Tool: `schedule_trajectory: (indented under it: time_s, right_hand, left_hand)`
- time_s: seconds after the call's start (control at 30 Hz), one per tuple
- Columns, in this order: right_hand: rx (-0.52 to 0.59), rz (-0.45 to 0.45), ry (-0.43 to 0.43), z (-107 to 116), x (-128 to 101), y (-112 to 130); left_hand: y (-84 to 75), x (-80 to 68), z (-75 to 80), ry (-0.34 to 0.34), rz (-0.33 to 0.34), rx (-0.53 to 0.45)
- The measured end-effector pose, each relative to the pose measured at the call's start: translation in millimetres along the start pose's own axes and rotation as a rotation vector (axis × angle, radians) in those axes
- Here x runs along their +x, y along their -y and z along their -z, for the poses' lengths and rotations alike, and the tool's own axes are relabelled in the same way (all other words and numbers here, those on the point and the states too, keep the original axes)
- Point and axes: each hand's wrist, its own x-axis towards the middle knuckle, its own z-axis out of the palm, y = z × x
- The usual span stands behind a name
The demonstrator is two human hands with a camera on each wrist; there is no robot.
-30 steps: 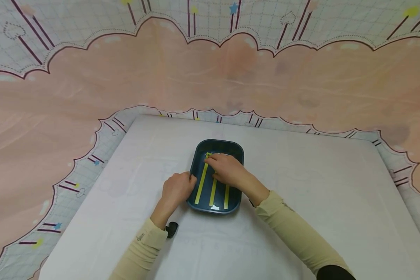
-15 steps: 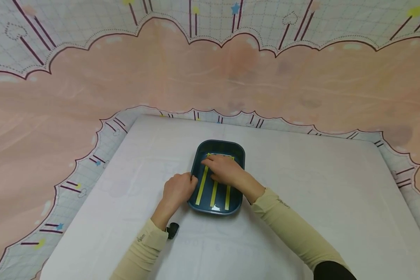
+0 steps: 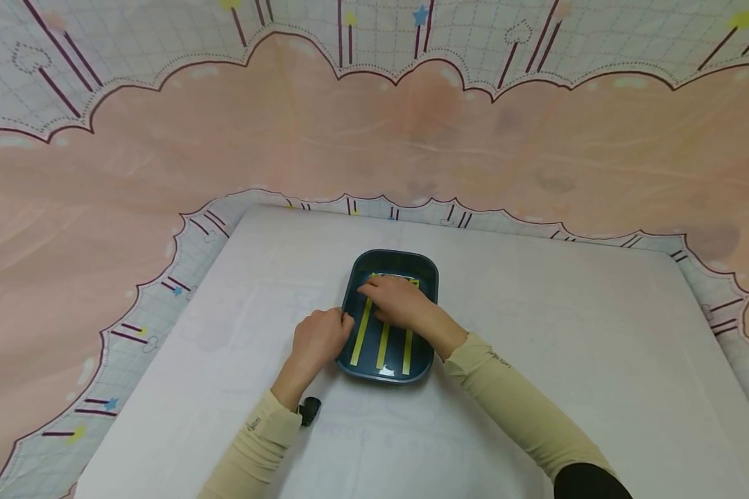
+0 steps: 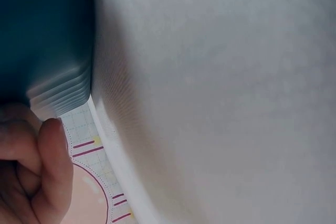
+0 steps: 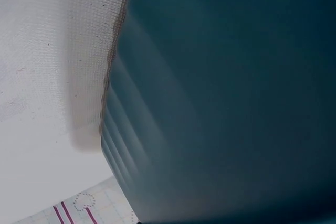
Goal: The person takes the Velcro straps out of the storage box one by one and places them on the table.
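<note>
A dark blue-green tray with rounded corners sits on the white table, yellow strips running lengthwise over its bottom. At its left side my left hand grips the rim with curled fingers. Close up in the left wrist view, those fingers are bent against the ribbed corner of the tray. My right hand reaches inside over the far part of the strips, fingertips at the left strip's upper end, thumb apart. It covers the middle of the strips. The right wrist view holds only the tray's outer side.
The white tabletop spreads around the tray. Patterned cloth in peach and checked white lies beyond its edges. A black wrist camera sticks out beside the left wrist.
The right hand has slid slightly left inside the tray, uncovering the far end of the right strip. The left hand stays at the rim.
</note>
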Motion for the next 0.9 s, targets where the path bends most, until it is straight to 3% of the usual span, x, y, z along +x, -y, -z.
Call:
schedule_trajectory:
  time_s: [0.63, 0.9]
  right_hand:
    - [-0.097, -0.001, 0.101, -15.8, 12.7, -0.5]
    - [-0.119, 0.007, 0.095, -18.5, 14.7, -2.2]
  left_hand:
    - [-0.3, -1.2, -1.3, -0.015, 0.007, 0.007]
    - [-1.3, -0.8, -0.7, -0.004, 0.014, -0.001]
